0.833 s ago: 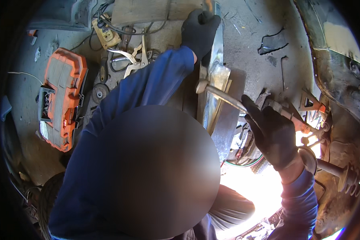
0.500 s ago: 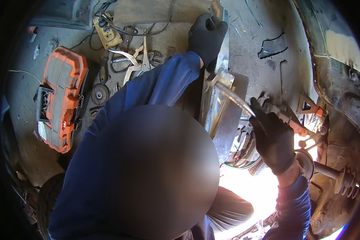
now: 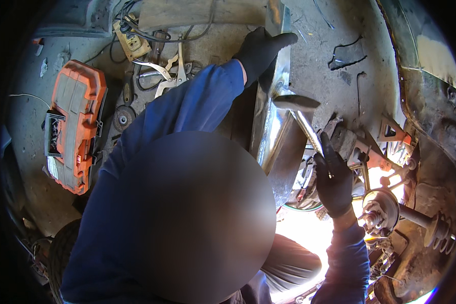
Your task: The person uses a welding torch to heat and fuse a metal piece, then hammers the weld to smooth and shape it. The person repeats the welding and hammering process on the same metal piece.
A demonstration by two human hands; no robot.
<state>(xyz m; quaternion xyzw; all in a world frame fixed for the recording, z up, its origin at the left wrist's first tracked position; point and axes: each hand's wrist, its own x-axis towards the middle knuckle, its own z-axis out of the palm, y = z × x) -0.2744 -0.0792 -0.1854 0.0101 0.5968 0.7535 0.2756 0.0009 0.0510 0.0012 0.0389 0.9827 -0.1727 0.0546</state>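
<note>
My right hand [image 3: 334, 182], in a dark glove, is closed around the metal handle of a hammer [image 3: 307, 130]. Its broad dark head hangs over or touches a long bent strip of shiny sheet metal [image 3: 271, 119]; I cannot tell whether they meet. Farther up that strip lies my gloved left hand [image 3: 261, 50], its thumb stretched across the metal. The other fingers bend down at the strip's left side and are partly hidden, seemingly gripping its edge. A rounded blur covers the lower middle of the view, including part of the strip's near end.
An orange and grey toolbox [image 3: 76, 126] lies at the left. Locking pliers [image 3: 169, 73], a grinding disc [image 3: 123, 118] and a power outlet block [image 3: 131, 43] with cables are on the floor. At right stand a wheel hub [image 3: 380, 210], a coil spring [image 3: 441, 235] and an orange jack stand [image 3: 395, 133].
The hammer's head has turned to show its broad side, and my right hand has shifted slightly left. My left hand's thumb has swung out to the right across the metal.
</note>
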